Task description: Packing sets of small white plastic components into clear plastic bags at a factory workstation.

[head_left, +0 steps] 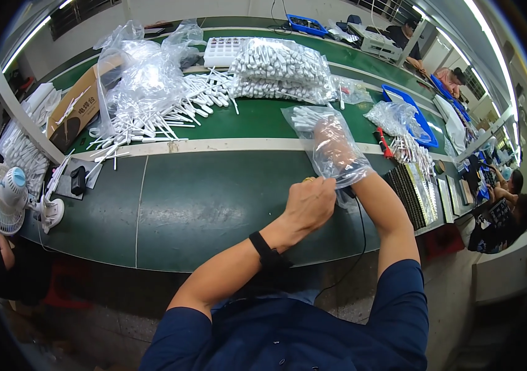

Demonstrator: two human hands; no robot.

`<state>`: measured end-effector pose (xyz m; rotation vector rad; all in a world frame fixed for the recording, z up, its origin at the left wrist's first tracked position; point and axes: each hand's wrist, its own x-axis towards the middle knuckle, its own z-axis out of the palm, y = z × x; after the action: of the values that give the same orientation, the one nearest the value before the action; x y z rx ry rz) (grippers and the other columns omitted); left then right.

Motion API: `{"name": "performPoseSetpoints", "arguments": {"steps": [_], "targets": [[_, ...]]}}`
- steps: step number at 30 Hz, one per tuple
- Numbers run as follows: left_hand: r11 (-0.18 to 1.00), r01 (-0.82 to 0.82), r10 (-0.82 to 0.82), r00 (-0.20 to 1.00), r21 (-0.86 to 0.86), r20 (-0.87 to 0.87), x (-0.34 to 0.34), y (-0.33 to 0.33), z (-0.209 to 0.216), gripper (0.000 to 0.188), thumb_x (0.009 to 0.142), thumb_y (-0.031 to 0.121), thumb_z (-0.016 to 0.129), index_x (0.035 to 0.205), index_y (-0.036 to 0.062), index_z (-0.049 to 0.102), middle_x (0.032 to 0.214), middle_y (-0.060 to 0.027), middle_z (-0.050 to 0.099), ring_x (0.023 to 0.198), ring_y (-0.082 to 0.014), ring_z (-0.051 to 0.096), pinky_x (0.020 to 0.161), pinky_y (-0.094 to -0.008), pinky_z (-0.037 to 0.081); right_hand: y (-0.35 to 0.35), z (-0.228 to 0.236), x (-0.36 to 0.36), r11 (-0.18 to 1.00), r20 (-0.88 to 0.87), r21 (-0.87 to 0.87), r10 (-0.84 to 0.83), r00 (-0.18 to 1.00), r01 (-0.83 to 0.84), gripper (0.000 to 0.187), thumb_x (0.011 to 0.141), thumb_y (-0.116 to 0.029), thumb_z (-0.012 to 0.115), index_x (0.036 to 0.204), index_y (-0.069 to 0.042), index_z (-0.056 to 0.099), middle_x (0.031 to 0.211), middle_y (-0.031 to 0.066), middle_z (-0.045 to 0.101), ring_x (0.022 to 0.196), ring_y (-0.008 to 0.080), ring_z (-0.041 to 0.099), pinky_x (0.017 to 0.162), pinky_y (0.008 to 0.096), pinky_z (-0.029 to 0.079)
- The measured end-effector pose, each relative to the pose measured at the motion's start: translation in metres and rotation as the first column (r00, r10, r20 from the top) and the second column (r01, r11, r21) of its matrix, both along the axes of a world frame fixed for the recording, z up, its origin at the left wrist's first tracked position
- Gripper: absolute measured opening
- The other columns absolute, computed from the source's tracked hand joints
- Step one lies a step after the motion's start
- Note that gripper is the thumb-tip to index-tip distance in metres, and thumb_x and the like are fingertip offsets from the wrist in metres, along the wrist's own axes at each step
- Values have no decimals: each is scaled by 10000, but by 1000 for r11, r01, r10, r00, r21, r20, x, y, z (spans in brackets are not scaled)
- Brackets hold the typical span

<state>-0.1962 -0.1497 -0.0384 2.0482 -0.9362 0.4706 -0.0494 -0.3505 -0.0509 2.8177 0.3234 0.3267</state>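
A clear plastic bag point(351, 154) is held up over the front of the bench, with a bundle of white stick-shaped pieces point(308, 117) at its far end. My left hand point(311, 203) is closed on the bag's open edge. Through the film I see my right hand point(334, 143), inside the bag up to the wrist, its fingers beside the white pieces. The plastic blurs those fingers, so their grip is unclear. Beyond the bag lies a large full bag of similar white pieces point(282, 68).
Loose white sticks point(152, 114) are heaped at the back left near a cardboard box point(78, 114) and crumpled plastic point(143, 68). A small fan point(7, 191) stands at the left edge. To the right are red-handled pliers point(384, 143), a blue tray point(421, 120) and black strips point(408, 195). Other people sit farther right.
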Motion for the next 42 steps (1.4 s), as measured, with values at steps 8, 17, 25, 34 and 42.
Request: {"name": "performPoseSetpoints", "arguments": {"steps": [8, 17, 25, 34, 42], "targets": [[998, -59, 60, 997, 25, -49, 16, 26, 8, 105, 907, 108, 571, 996, 54, 587, 766, -154, 667, 714, -381, 661, 599, -505, 514, -6, -26, 44, 995, -12, 16, -96, 995, 96, 501, 845, -108, 631, 1307, 63, 541, 1238, 293, 620, 1178, 455, 602, 955, 519, 533], [994, 31, -21, 996, 109, -88, 13, 36, 7, 175, 955, 218, 579, 1012, 53, 582, 797, -159, 678, 774, -402, 673, 669, -518, 530, 8, -12, 25, 967, -8, -242, -87, 996, 83, 626, 942, -154, 560, 1509, 16, 357, 1383, 328, 525, 1298, 489, 519, 1039, 503, 490], [916, -159, 170, 985, 368, 4, 74, 138, 14, 200, 961, 262, 600, 1008, 68, 606, 1077, -167, 626, 944, -379, 661, 788, -491, 555, 28, 35, -60, 965, -52, 262, 3, 999, 11, 581, 946, -101, 538, 1485, 41, 370, 1327, 315, 570, 1165, 459, 615, 993, 512, 504], [693, -620, 430, 766, 368, 478, 201, 268, 17, 392, 860, 305, 717, 1201, 116, 676, 1584, -193, 343, 1392, -485, 353, 1113, -628, 336, 5, 36, -180, 880, -40, 241, 430, 902, -409, 444, 910, 16, 521, 1349, 77, 491, 1073, 300, 619, 1033, 468, 617, 913, 475, 521], [450, -844, 740, 536, 293, 406, 261, 304, 55, 740, 692, 579, 829, 1276, 157, 661, 1655, -188, 219, 1525, -508, 110, 1163, -730, 142, 119, 134, -273, 705, -266, 707, 202, 943, 48, 187, 908, -73, 678, 1086, -29, 717, 965, 174, 734, 856, 336, 717, 753, 373, 566]]}}
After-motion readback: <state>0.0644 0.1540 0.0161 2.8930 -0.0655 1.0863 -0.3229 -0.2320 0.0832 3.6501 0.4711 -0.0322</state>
